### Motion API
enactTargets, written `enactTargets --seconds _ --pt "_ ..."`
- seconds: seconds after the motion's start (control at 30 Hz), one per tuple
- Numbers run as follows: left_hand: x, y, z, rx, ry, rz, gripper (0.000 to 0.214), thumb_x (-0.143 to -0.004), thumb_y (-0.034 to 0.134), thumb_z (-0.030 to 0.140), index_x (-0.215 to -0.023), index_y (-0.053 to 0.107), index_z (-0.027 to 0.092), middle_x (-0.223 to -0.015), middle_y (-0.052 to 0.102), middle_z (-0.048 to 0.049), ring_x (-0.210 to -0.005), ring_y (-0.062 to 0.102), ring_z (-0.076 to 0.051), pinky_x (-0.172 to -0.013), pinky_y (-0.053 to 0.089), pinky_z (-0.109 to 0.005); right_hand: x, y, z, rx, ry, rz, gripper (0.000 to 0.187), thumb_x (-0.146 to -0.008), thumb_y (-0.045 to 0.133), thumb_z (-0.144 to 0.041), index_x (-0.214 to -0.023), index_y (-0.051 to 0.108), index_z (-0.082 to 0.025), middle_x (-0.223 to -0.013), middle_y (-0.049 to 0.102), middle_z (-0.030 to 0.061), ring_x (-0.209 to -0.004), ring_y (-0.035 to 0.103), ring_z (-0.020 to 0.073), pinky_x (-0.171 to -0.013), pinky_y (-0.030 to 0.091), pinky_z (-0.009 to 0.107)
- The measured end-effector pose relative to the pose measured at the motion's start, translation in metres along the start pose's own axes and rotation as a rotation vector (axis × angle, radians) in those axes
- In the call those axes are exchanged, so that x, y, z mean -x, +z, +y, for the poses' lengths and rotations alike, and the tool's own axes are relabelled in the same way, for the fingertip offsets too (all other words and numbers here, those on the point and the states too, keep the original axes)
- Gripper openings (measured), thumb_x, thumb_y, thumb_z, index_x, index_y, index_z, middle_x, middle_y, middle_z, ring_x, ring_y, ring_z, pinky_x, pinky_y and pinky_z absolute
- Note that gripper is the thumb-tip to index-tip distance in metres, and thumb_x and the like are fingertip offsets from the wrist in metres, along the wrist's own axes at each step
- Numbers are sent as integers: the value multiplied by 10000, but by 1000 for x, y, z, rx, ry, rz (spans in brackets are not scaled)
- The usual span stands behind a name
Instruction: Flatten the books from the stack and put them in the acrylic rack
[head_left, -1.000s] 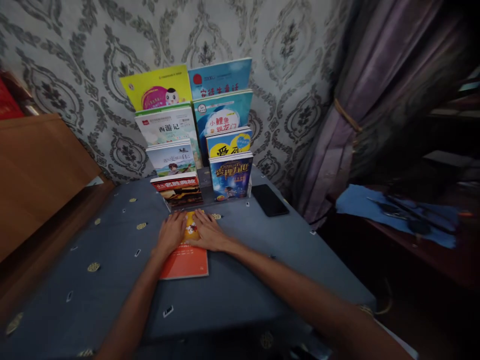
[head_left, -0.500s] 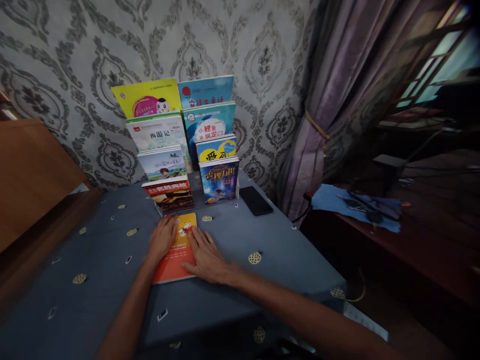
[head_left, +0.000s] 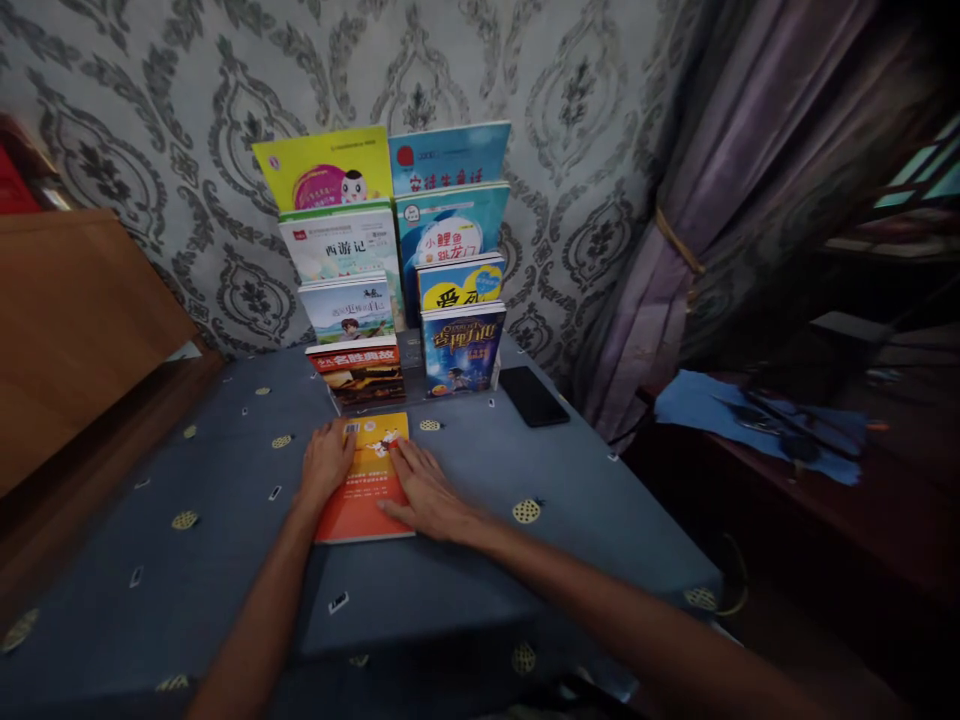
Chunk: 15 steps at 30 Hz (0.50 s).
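Note:
An orange and yellow book [head_left: 366, 508] lies flat on the blue tablecloth, its printed cover facing up. Along its left edge rests my left hand [head_left: 328, 462], open, with the fingers stretched out and touching the border. My right hand [head_left: 431, 497] lies open on the right side of the cover, fingers extended and thumb apart. Just behind the book, two columns of books stand in tiers. In front are a red and dark book [head_left: 358, 375] on the left and a blue book [head_left: 462, 350] on the right.
A black phone [head_left: 534, 396] lies right of the standing books. The patterned wall [head_left: 570, 190] rises behind the table [head_left: 247, 560]. To the right hang a purple curtain [head_left: 637, 310] and a side surface with a blue cloth [head_left: 697, 395]. A wooden panel [head_left: 75, 320] is at left.
The camera view has shifted, so the scene sits further right. My left hand has slid from the cover to the left edge, uncovering the top corner. The right hand stays on the cover.

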<state>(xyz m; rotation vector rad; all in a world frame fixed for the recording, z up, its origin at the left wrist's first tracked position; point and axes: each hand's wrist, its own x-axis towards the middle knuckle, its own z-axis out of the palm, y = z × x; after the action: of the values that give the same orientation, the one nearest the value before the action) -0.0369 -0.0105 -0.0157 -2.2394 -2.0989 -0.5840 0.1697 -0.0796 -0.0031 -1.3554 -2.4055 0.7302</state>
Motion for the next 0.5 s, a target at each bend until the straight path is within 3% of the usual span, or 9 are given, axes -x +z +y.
enactTargets --seconds 0.13,0.33,0.5 --pt "-10 0 -11 266 -132 12 362 -933 468 285 -1232 634 168 -1135 742 -137 -1079 680 -288 -958 502 -405 -9 2 2 14 7 23 869 -939 572 -501 -1574 231 -14 -1655 169 263 -1552 116 370 -1250 167 531" --pt "-19 -5 -25 1043 -475 8 370 -831 579 225 -1187 639 144 -1027 754 -109 -866 728 -205 -803 575 -334 -11 9 7 39 -21 63 856 -954 522 -542 -1576 237 -27 -1652 194 256 -1548 151 363 -1247 174 540" --pt "-18 -13 -28 1251 -642 -17 342 -788 655 151 -1129 627 135 -957 746 -89 -758 718 -137 -741 582 -264 -11 13 11 45 -18 75 861 -948 527 -552 -1579 239 -42 -1653 198 251 -1544 169 365 -1245 188 537"
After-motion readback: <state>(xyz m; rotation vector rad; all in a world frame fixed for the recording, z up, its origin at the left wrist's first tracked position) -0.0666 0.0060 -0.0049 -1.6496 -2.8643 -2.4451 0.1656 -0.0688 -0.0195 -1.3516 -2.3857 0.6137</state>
